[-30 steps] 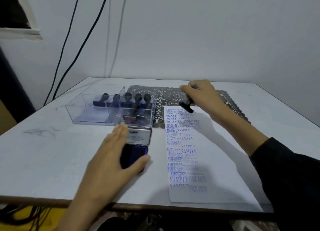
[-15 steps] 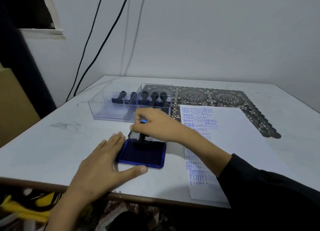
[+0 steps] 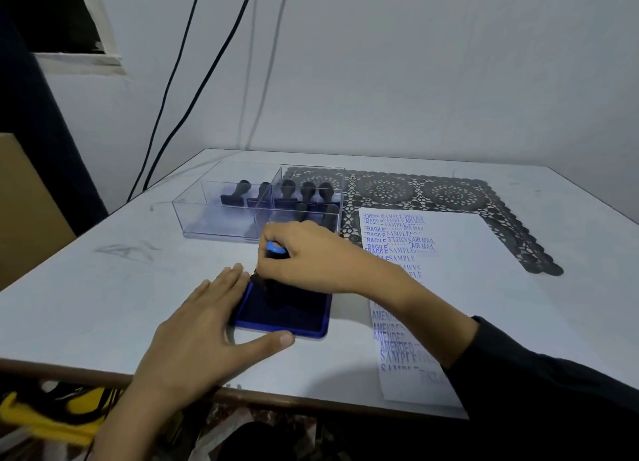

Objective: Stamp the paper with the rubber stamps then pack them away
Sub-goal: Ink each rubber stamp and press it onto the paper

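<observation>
My right hand (image 3: 311, 255) grips a black rubber stamp (image 3: 275, 253) with a blue top, tilted over the open blue ink pad (image 3: 287, 313); the stamp's base looks blurred at the pad's far left corner. My left hand (image 3: 204, 325) lies flat on the table against the pad's left side, fingers straight, thumb along its near edge. The white paper (image 3: 460, 253) to the right carries several blue imprints along its left half. A clear plastic box (image 3: 214, 215) behind the pad holds several black stamps (image 3: 297, 192).
A dark lace mat (image 3: 449, 194) lies under the paper's far end and the box's right part. The table's near edge (image 3: 103, 374) runs just below my left hand. Two black cables (image 3: 179, 90) hang down the wall at the back left. A brown board (image 3: 24, 197) stands at the far left.
My right hand brought the stamp from the paper's far end over to the ink pad and now tilts it there. The pad's lid was opened. The view shifted left.
</observation>
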`<state>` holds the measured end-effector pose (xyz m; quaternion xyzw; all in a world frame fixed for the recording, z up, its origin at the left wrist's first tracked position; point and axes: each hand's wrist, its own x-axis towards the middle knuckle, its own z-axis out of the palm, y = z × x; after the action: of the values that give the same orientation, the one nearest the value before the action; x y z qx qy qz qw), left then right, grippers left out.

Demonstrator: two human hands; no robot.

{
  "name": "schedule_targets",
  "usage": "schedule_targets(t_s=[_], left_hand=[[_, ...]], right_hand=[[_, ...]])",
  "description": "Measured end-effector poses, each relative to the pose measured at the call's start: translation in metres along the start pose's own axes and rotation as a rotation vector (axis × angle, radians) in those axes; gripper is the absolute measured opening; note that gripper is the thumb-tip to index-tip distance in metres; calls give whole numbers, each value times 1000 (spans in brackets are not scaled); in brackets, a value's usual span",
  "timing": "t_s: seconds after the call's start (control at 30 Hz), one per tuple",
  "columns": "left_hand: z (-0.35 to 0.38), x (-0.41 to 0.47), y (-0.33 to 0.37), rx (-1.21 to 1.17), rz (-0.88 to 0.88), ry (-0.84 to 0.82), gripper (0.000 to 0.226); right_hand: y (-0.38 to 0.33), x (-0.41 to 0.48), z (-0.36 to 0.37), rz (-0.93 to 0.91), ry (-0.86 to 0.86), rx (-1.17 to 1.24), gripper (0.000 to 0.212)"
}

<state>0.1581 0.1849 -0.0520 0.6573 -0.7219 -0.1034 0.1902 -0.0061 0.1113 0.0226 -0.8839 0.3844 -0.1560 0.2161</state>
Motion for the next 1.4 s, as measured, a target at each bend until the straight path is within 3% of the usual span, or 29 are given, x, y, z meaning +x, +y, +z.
schedule_targets(t_s=[0.2, 0.37, 0.67, 0.97, 1.07, 1.23, 1.4], left_hand=[[-2, -2, 4, -19, 50, 28, 93], [-2, -2, 2, -26, 55, 39, 91], [3, 1, -2, 5, -1, 25, 107], [-5, -3, 8, 13, -44, -3, 116], [-6, -3, 10, 9, -42, -11, 115], [-9, -5, 12, -58, -77, 5, 119], [-6, -8, 25, -241, -6, 59, 111]], right_hand=[[-7, -2, 11, -49, 238, -368, 48], [-4, -2, 31, -41, 355, -322, 42], [6, -4, 52, -57, 499, -266, 28], [10, -18, 53, -160, 536, -340, 32], [13, -17, 44, -99, 444, -252, 34], [47, -25, -12, -27, 430, 143, 37], [115, -50, -75, 172, 335, 13, 32]])
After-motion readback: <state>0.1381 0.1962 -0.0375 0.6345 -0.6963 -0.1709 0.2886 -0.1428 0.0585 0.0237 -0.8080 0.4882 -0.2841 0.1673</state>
